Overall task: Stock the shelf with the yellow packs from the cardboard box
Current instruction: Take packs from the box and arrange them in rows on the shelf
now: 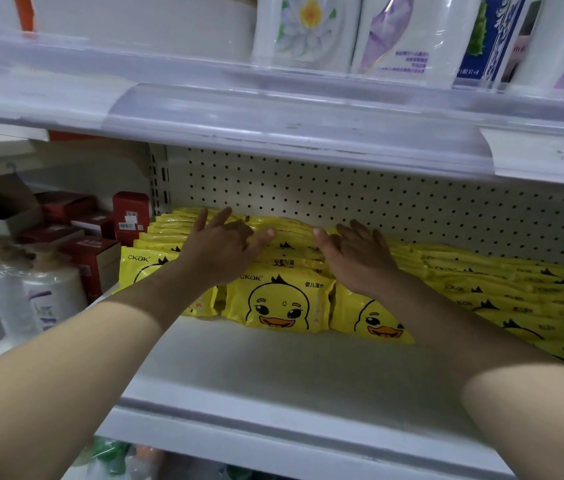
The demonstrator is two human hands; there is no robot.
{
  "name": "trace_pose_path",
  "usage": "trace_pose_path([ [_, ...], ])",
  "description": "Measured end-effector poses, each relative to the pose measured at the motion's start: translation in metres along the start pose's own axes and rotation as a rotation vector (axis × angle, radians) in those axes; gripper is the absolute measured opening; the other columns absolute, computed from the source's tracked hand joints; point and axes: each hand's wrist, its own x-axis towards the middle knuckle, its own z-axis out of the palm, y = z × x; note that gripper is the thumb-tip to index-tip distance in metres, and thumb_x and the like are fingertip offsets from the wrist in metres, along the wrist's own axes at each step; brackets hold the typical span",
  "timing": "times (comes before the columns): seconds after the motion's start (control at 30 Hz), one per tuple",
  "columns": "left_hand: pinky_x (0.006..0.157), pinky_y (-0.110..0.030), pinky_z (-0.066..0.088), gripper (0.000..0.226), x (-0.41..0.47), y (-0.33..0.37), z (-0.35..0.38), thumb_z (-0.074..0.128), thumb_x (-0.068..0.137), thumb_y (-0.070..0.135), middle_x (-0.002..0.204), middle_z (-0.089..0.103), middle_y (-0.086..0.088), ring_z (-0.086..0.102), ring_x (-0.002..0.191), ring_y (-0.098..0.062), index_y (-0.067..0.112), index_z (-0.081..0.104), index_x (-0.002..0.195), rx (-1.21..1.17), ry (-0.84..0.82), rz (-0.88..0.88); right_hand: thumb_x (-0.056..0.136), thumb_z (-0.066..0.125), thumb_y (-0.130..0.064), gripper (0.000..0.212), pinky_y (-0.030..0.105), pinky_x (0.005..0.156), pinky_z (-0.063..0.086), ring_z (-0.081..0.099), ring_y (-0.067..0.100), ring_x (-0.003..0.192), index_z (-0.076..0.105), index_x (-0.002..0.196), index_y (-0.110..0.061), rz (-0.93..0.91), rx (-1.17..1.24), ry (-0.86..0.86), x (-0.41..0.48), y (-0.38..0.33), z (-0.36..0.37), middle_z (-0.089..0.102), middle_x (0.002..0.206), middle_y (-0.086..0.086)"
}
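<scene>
Several rows of yellow packs printed with a duck face stand leaning on the white shelf, filling it from the left post to the right edge. My left hand lies flat with spread fingers on the tops of the left and middle rows. Over the tops of the packs just right of the middle row my right hand rests the same way, fingers straight. Neither hand holds a pack. The cardboard box is out of view.
A pegboard back wall closes the shelf behind the packs. Red boxes and white bottles fill the bay to the left. The shelf above hangs low overhead and carries white tissue packs.
</scene>
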Motion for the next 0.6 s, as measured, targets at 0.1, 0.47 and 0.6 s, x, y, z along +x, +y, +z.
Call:
trace_pose_path([
  [0.1, 0.12, -0.052, -0.004, 0.113, -0.001, -0.01, -0.008, -0.019, 0.071, 0.082, 0.156, 0.036, 0.0, 0.004, 0.151, -0.02, 0.024, 0.044, 0.145, -0.048, -0.024, -0.035, 0.096, -0.003, -0.066, 0.081, 0.048, 0.123, -0.009, -0.005, 0.015, 0.153, 0.053, 0.142, -0.03, -0.045, 0.022, 0.002, -0.009, -0.003, -0.003, 0.014, 0.166, -0.003],
  [0.47, 0.111, -0.034, -0.021, 0.126, -0.017, 0.004, -0.021, 0.061, 0.062, 0.083, 0.163, -0.005, 0.005, -0.025, 0.142, -0.007, 0.026, 0.001, 0.157, 0.002, -0.327, 0.146, 0.06, 0.041, -0.098, 0.118, 0.051, 0.122, -0.008, -0.018, 0.017, 0.152, 0.016, 0.157, -0.035, -0.108, -0.125, -0.124, -0.021, -0.016, 0.014, -0.01, 0.167, -0.001],
  [0.6, 0.113, -0.037, -0.021, 0.129, -0.017, 0.006, -0.014, 0.063, 0.058, 0.084, 0.164, -0.003, 0.001, -0.025, 0.144, -0.009, 0.027, 0.003, 0.157, 0.023, -0.343, 0.168, 0.056, 0.042, -0.099, 0.123, 0.05, 0.123, -0.008, -0.019, 0.018, 0.152, 0.015, 0.157, -0.035, -0.093, -0.119, -0.132, -0.018, -0.018, 0.013, -0.012, 0.167, 0.001],
])
